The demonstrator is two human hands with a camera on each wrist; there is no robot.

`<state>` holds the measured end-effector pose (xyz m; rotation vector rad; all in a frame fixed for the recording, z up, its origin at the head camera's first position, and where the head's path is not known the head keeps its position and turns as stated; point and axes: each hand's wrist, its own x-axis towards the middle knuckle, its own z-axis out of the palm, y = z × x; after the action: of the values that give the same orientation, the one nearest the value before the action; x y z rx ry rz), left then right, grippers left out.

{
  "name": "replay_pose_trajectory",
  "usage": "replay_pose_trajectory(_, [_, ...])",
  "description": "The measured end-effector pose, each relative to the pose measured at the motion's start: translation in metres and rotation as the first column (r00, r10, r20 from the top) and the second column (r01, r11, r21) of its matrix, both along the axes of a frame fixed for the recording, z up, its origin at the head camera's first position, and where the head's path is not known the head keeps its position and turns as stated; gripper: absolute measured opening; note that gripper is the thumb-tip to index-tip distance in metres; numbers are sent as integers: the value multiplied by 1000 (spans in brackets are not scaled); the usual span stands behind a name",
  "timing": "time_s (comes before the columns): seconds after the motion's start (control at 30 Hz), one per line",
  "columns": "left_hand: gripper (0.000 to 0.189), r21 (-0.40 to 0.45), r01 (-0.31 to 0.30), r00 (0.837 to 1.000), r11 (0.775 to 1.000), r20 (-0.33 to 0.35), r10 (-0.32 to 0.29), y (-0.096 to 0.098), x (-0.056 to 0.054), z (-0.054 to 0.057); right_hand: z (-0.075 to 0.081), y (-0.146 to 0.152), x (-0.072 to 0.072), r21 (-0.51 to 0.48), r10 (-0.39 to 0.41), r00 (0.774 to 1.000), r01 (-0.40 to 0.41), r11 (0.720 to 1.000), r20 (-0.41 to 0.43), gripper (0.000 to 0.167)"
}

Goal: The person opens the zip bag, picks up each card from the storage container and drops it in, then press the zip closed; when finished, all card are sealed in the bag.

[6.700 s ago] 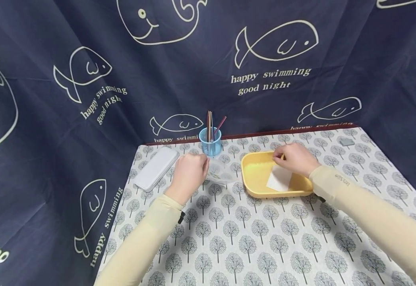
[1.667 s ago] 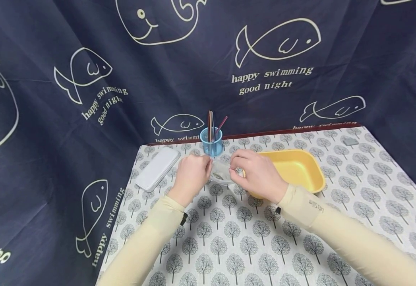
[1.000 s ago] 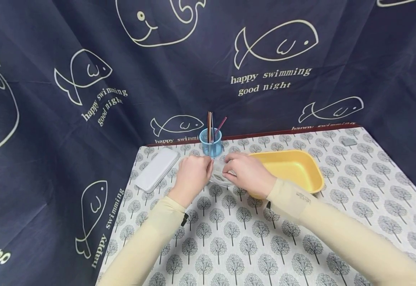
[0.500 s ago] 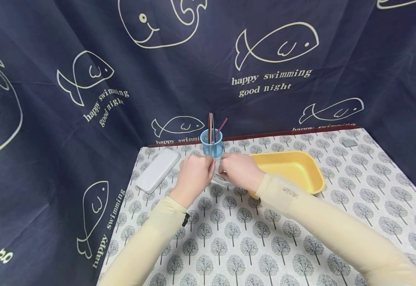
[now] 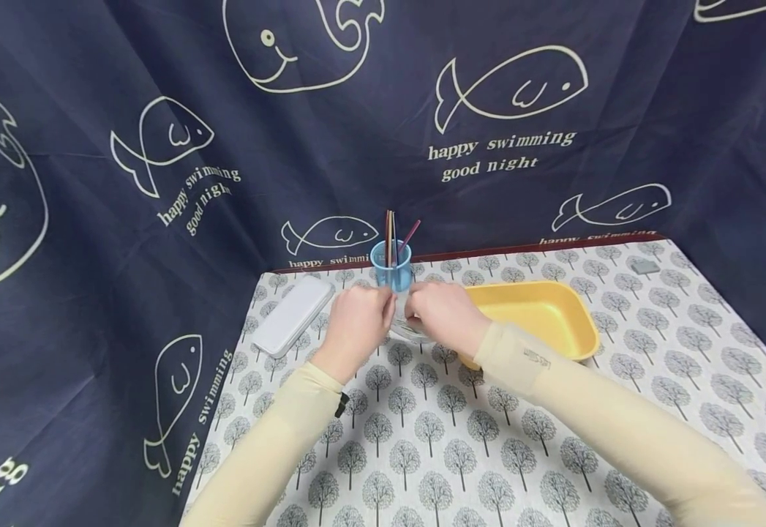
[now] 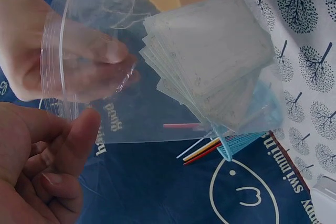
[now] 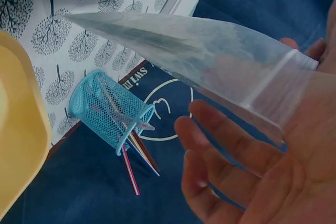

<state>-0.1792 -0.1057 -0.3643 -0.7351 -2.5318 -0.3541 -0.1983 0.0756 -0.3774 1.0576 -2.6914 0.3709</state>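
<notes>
A clear zip-lock bag (image 6: 126,124) hangs between my two hands, its zip strip toward them. Several pale square sheets (image 6: 210,45) lie fanned inside it. My left hand (image 5: 356,326) pinches a corner of the bag at the zip end, thumb and forefinger together in the left wrist view. My right hand (image 5: 445,311) is close beside it, at the same end; its fingers show through the plastic, where a shiny crease runs at the fingertips. Other right-hand fingers (image 7: 226,166) curl loosely below the bag in the right wrist view.
Right of the hands stands a yellow tray (image 5: 541,315). Behind them is a blue mesh cup (image 5: 393,277) holding several sticks. A white flat case (image 5: 293,315) lies at the left, a small grey block (image 5: 642,266) at the far right. A dark-blue curtain (image 5: 330,154) borders the table.
The white sheet seen in the tray at first is gone from there. My right hand has moved left from the tray to the bag's zip end. The left hand stays in place.
</notes>
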Motion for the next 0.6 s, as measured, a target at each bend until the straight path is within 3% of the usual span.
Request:
replay_pose_trajectory(0.3, [13,12,-15,1000,1000,-19,15,-4,-1,-1,0,20,15,-113,5,999,-1,994,36,3])
replay_pose_trajectory(0.47, [16,60,-33,999,998,-13,34,-7,-2,-4,-3,30,25,-209,-39,997,52,977,65,26])
replay_pose_trajectory(0.6, [22,122,-29,999,992,-13,31,-9,-2,-8,-10,34,30,-281,-66,992,93,955,106,53])
